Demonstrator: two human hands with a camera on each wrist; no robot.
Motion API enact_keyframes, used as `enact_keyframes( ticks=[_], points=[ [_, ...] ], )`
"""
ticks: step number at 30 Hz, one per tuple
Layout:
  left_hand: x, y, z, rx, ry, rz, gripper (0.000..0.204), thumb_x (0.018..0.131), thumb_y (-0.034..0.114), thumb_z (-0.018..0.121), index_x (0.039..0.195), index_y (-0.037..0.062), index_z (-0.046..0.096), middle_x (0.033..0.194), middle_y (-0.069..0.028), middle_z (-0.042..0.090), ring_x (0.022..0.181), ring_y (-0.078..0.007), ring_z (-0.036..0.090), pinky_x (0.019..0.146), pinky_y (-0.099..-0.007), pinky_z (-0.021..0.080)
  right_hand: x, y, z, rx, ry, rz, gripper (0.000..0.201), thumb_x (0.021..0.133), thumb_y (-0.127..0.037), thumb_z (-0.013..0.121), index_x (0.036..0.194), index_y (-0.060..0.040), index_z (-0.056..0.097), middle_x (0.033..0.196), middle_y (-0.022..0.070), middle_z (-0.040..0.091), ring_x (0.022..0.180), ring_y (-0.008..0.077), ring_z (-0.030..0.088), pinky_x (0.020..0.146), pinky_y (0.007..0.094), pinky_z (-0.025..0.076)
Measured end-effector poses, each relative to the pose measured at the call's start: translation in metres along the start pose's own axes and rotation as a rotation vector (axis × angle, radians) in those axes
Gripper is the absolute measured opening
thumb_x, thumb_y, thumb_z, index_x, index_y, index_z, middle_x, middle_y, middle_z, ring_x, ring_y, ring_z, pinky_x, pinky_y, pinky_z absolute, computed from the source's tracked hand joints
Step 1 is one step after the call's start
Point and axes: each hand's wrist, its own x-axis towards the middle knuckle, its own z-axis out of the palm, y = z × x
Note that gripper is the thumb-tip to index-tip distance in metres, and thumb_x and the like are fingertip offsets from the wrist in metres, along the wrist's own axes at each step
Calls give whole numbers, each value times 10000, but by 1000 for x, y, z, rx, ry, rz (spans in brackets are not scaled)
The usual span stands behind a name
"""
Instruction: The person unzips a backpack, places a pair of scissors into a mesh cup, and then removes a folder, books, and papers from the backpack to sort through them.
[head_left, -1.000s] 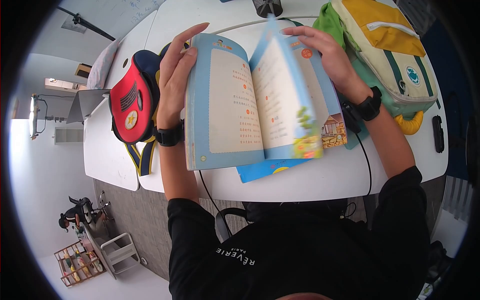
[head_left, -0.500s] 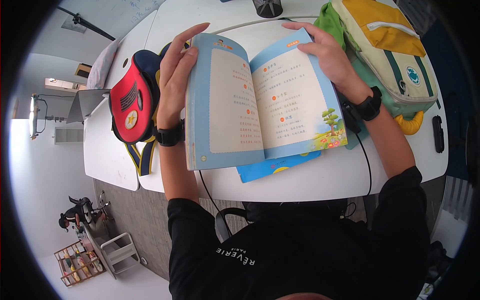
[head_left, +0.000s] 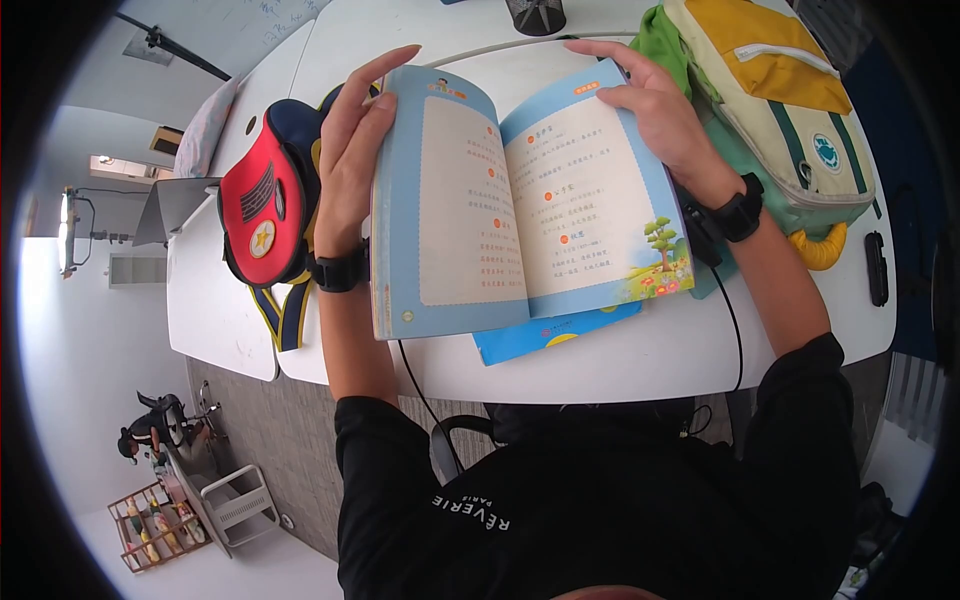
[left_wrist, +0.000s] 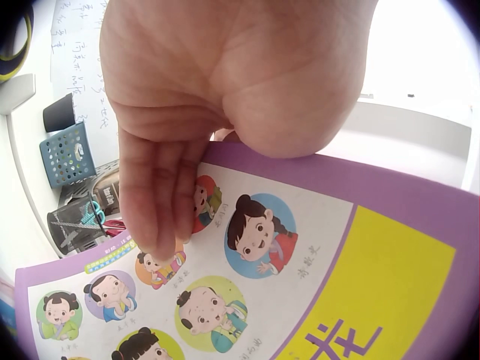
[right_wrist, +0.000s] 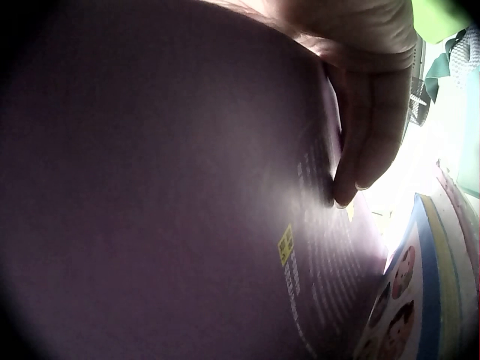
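Note:
An open book [head_left: 460, 210] with blue-bordered pages of printed text is held up over the table. My left hand [head_left: 348, 165] grips its left side, thumb along the page edge. In the left wrist view, that hand's fingers [left_wrist: 154, 199] lie against the purple cover [left_wrist: 322, 169] with round cartoon portraits. My right hand [head_left: 660, 125] pinches the upper right corner, thumb over the page with a tree drawing. The right wrist view shows fingers [right_wrist: 367, 135] behind the dark purple back cover [right_wrist: 172, 195]. Beneath the open book, a blue book [head_left: 550, 335] lies on the table, mostly hidden.
A red and navy bag [head_left: 265, 205] lies left of the book on the white table [head_left: 440, 370]. On the right are a cream, yellow and green backpack [head_left: 790, 120] and a black object [head_left: 876, 268]. A mesh pen holder [head_left: 535, 15] stands beyond the book. Black cables run past the table edge.
A blurred page that stood upright has fallen to the right and now lies flat, covering a page with a house drawing. My right thumb has come onto the page; the left hand stays put.

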Motion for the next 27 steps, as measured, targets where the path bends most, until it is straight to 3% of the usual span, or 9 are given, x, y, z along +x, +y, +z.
enact_keyframes(
  ticks=[4,8,13,17,21,26,27],
  points=[
    [0,0,-1,-37,-7,-39,427,997,188,445,1389,40,526,964,-104,685,827,-91,638,749,-220,485,0,1,0,-51,23,-49,520,856,-14,500,1364,-101,572,964,95,666,776,109,648,718,243,528],
    [0,-2,-2,49,-24,33,426,1001,189,437,1389,39,527,970,-101,687,838,-96,640,764,-226,486,1,1,-1,-23,-7,-38,512,858,-20,493,1358,-94,577,976,103,674,801,109,657,732,241,529],
    [0,-3,0,77,-18,75,425,1003,190,430,1388,41,529,986,-106,685,857,-101,639,775,-233,486,-2,-2,-1,13,-20,50,396,905,-81,495,1280,-51,618,1005,118,692,871,125,664,778,250,527],
    [2,0,-1,-2,2,-16,424,1000,188,436,1387,43,531,967,-98,676,830,-89,620,754,-223,475,0,-1,-3,-1,-6,13,360,923,-120,504,1252,-42,629,1028,118,695,896,131,661,796,251,520],
    [1,4,-3,-11,2,-84,423,1000,183,440,1387,40,528,916,-75,668,776,-71,599,717,-210,464,1,3,-8,-32,-70,15,375,982,-160,460,1319,-71,596,1129,87,658,962,117,655,843,244,523],
    [0,5,0,-36,10,-69,423,1000,184,440,1390,44,525,898,-76,678,775,-69,610,711,-206,464,2,3,-7,24,-93,39,374,1013,-201,426,1312,-51,593,1139,88,655,991,110,648,867,241,514],
    [1,5,0,-45,14,-77,424,999,184,440,1391,46,525,897,-79,681,780,-71,615,715,-207,465,3,5,-4,25,-16,-3,381,1020,-212,415,1311,-40,590,1122,85,658,987,104,645,874,233,507]
  ],
)
